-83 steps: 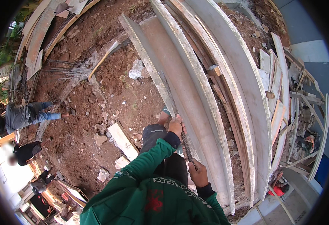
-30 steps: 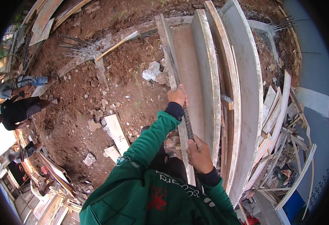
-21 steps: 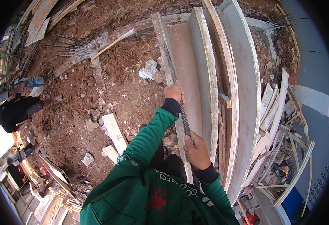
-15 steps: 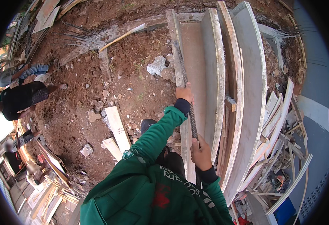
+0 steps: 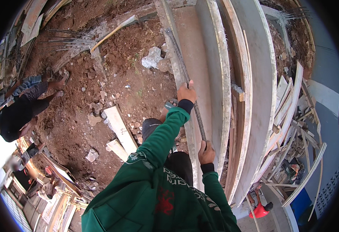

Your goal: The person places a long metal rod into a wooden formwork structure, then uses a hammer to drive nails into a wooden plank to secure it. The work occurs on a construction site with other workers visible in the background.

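A long ribbed steel bar (image 5: 183, 69) runs slantwise from the wooden edge board at the top towards me. Its bent far end rests on or just over that edge board (image 5: 173, 58); I cannot tell whether it touches. Around the bar's middle my left hand (image 5: 187, 92) is closed. Farther down, near its lower end, my right hand (image 5: 206, 152) grips the same bar. Beneath both hands lies the trough of a brownish form panel (image 5: 194, 42), with a tall grey panel (image 5: 216, 69) standing along its right side.
More upright boards and a grey panel (image 5: 254, 77) stand to the right, beside scrap timber (image 5: 293, 135). On the soil at left are a wooden-handled tool (image 5: 113, 33), a white stone block (image 5: 152, 58) and loose planks (image 5: 119, 127). People stand at far left; a person in red (image 5: 260, 210) is below right.
The bar's far end and my left hand have shifted slightly left in the picture; my right hand is a little lower on view. The view has shifted, and a person in red now shows.
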Demonstrator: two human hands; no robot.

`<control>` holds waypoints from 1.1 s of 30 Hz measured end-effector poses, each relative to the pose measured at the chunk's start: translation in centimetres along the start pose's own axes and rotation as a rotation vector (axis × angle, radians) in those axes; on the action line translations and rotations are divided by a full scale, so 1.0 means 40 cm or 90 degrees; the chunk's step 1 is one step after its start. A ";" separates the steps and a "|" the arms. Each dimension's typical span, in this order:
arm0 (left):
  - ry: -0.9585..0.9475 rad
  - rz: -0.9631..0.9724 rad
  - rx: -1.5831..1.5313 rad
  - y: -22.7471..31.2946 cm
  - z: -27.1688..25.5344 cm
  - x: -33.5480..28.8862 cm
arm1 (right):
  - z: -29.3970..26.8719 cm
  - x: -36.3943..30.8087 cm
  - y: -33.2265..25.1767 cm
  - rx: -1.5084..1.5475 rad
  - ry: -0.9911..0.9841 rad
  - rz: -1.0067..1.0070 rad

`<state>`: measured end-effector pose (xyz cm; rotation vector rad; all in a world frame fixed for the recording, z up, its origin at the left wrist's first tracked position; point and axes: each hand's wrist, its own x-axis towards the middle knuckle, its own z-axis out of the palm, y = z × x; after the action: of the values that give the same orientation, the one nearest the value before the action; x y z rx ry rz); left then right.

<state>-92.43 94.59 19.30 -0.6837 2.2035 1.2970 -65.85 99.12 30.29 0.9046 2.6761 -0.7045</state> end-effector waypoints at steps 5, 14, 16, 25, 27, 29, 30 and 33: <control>0.023 0.203 0.183 0.027 -0.076 0.094 | 0.118 0.081 0.145 -0.024 0.028 -0.011; -0.049 -0.064 -0.209 0.316 -0.277 0.536 | 0.308 0.234 0.283 -0.021 0.017 0.056; -0.125 -0.095 -0.130 0.360 -0.272 0.569 | 0.358 0.276 0.324 -0.021 0.020 0.066; -0.208 0.090 -0.029 0.384 -0.235 0.615 | 0.414 0.270 0.345 0.041 -0.017 0.101; -0.066 0.250 -0.099 0.369 -0.263 0.582 | 0.385 0.226 0.309 0.057 -0.038 0.091; 0.035 0.341 -0.181 0.323 -0.322 0.525 | 0.333 0.163 0.255 0.059 -0.045 0.077; 0.021 0.272 -0.227 0.298 -0.343 0.477 | 0.305 0.124 0.239 0.057 -0.041 0.067; -0.103 0.189 -0.277 0.115 -0.419 0.367 | 0.143 0.030 0.117 0.130 -0.101 0.069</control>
<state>-109.09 79.09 20.16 -0.3890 1.9592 1.9435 -63.55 100.07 23.22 0.9886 2.4307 -0.9935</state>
